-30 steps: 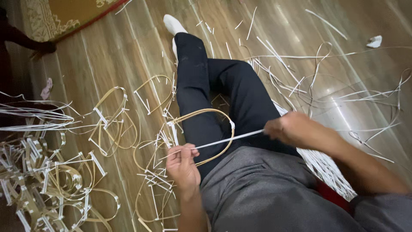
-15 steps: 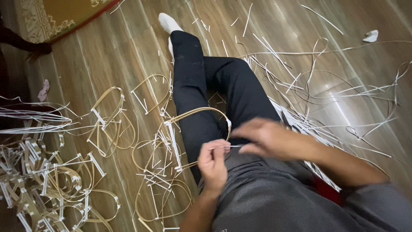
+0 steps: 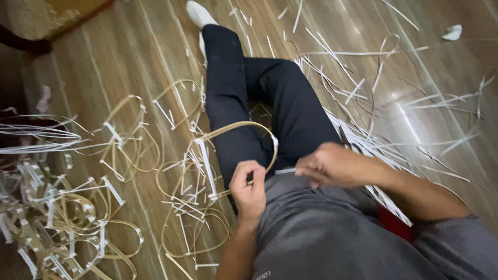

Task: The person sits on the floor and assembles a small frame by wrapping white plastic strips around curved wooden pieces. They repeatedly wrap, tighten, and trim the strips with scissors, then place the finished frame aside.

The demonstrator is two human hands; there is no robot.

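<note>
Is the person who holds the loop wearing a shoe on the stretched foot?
No, the foot wears only a white sock.

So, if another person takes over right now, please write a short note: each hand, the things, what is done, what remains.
Left hand: closed on the tan strip loop lying over the lap.
Right hand: pinching a short white strip beside the loop; hands close together.
Done: many bound loops piled on the wooden floor, left side.
Left: this loop is not yet in the pile; loose white strips remain on the right.
</note>
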